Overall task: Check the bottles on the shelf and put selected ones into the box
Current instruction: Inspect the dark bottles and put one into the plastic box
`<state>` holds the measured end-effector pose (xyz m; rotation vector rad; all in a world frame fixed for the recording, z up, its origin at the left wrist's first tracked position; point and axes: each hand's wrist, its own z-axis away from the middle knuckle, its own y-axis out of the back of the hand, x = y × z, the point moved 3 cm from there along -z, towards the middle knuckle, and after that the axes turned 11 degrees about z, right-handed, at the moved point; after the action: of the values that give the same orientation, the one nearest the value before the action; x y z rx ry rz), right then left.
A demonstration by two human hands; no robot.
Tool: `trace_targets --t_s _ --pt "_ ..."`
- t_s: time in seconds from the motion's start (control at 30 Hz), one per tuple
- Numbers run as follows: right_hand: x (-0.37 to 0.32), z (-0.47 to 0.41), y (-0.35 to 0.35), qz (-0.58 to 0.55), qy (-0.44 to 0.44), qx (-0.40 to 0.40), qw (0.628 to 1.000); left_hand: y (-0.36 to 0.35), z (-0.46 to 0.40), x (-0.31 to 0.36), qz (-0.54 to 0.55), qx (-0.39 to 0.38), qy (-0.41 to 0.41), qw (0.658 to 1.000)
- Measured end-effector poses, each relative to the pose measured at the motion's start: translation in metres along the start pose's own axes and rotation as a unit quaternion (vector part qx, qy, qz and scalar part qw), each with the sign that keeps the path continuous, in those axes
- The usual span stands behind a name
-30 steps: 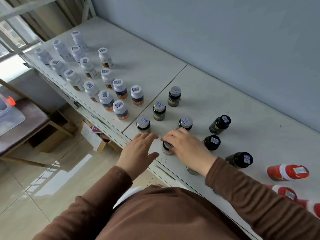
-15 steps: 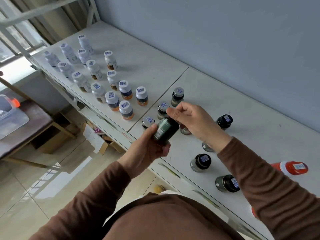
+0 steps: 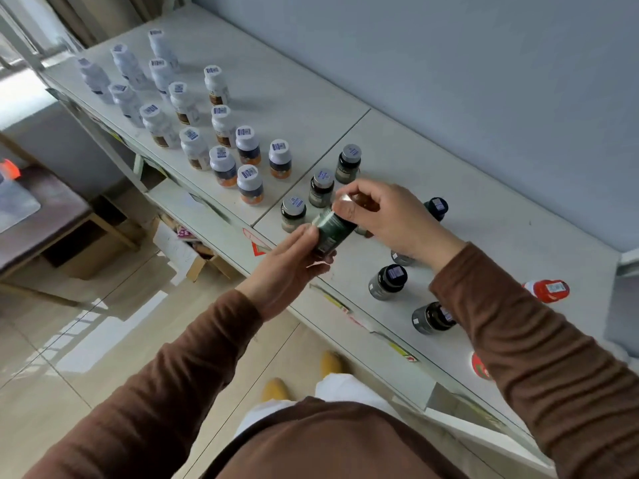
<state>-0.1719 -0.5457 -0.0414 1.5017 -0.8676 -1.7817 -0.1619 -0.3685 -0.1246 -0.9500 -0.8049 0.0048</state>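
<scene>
Both hands are holding one dark green bottle (image 3: 328,233) up in the air, just above the front edge of the shelf (image 3: 484,188). The left hand (image 3: 290,264) is cupping the bottom of the bottle, with the thumb and fingers closed around it. The right hand (image 3: 383,216) is pinching the top end of the bottle, near its silver cap. The bottle is lying tilted between the two hands, cap end pointing up and away.

A second ago the right hand was down on the shelf, closing on a bottle, and the left hand was open beside it. Half a second ago the bottle was already up between both hands. Now it is sitting a little lower in the left palm, and the right hand is bending more over the cap.

On the shelf, three dark bottles with silver caps (image 3: 321,186) are standing just behind the hands. More dark bottles with black caps (image 3: 387,281) are standing to the right, under the right arm. One red bottle (image 3: 548,290) is lying on its side farther right. A big group of white bottles (image 3: 193,112) is standing on the left part of the shelf, well apart from the hands. An open cardboard box (image 3: 186,250) is sitting on the floor under the shelf. Both sleeves are brown. Two yellow shoes (image 3: 275,388) are showing on the tiled floor below.
</scene>
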Motion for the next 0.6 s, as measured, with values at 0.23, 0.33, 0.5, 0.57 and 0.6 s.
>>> trace_targets --t_s 0.23,0.33,0.5,0.57,0.6 --pt "0.032 0.003 -0.006 0.071 0.061 -0.029 0.995 0.012 -0.008 -0.028 -0.214 0.077 -0.035 0.973" --pt "0.044 -0.010 -0.019 0.179 0.109 -0.033 0.977 0.023 -0.012 -0.040 -0.328 0.205 -0.060 0.920" --pt "0.056 -0.033 -0.041 0.230 0.162 -0.064 0.957 0.019 -0.012 -0.050 -0.442 0.290 -0.108 0.842" --pt "0.057 -0.039 -0.049 0.246 0.183 -0.080 0.949 0.014 -0.010 -0.054 -0.455 0.298 -0.120 0.831" --pt "0.058 -0.041 -0.054 0.252 0.190 -0.091 0.945 0.012 -0.009 -0.057 -0.464 0.300 -0.122 0.824"
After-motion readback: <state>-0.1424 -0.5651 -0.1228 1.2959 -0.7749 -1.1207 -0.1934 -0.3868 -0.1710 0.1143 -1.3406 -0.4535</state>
